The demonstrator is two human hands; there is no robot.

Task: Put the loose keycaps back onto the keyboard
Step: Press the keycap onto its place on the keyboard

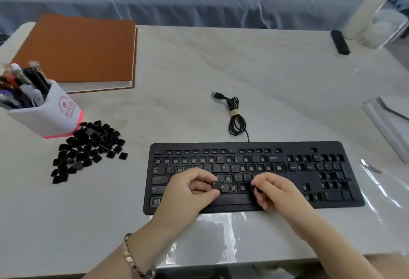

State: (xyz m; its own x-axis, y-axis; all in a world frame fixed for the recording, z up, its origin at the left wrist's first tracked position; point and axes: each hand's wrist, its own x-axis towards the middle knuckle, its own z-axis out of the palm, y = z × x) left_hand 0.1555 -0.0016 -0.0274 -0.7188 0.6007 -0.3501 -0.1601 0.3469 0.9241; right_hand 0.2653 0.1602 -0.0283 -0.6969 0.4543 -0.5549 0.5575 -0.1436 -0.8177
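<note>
Your left hand (pixel 192 187) pinches a keycap (pixel 215 185), legend up, over the keyboard (pixel 199 146), which runs left-right beneath both hands. Your right hand (pixel 274 190) curls; I cannot tell what it holds. Loose keycaps (pixel 88 148) lie well left.

Left hand (pixel 192 192) turned palm-in, thumb and forefinger pinching a keycap (pixel 215 185). Right hand (pixel 277 192) has its fingers curled, tips pointing down and left; unclear whether they hold anything. Both forearms bare, angled inward.
</note>
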